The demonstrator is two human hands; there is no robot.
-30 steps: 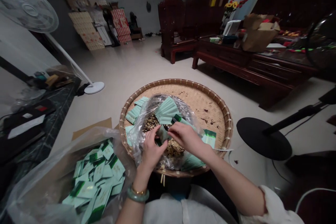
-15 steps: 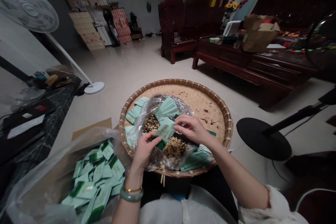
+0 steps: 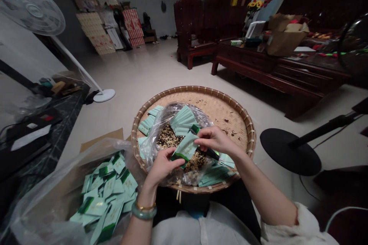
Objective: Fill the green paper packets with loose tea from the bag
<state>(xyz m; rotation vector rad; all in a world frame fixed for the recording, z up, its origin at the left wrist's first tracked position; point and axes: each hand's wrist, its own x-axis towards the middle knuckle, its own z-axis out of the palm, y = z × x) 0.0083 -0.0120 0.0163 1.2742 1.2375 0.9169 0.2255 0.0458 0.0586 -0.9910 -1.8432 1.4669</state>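
Item: your left hand (image 3: 162,166), palm up, with a jade bangle (image 3: 143,211) and a thin gold bracelet (image 3: 145,204) at the wrist. Its fingers lie together, clamped on the lower edge of a pale green sachet (image 3: 185,147); the sachet hides part of them.

Item: the sachet, tilted between your hands, dark green at its lower end, above the mouth of a clear plastic bag (image 3: 151,147).

Item: your right hand (image 3: 216,140), fingers together, pinching the sachet's upper edge. A dark green strip (image 3: 212,153) runs out beneath them; your fingers hide its upper part, so you cannot tell whether it is a second sachet.

Item: the bag's contents, loose dried flakes (image 3: 166,136) and a bundle of pale green sachets (image 3: 182,120), partly veiled by crumpled film.

Item: a round woven bamboo tray (image 3: 201,91) under the bag, with stray flakes on its base.

Item: a second plastic bag (image 3: 37,218) at lower left, heaped with more sachets (image 3: 103,199), their small print unreadable, beside a cardboard sheet (image 3: 102,136) that it partly covers.
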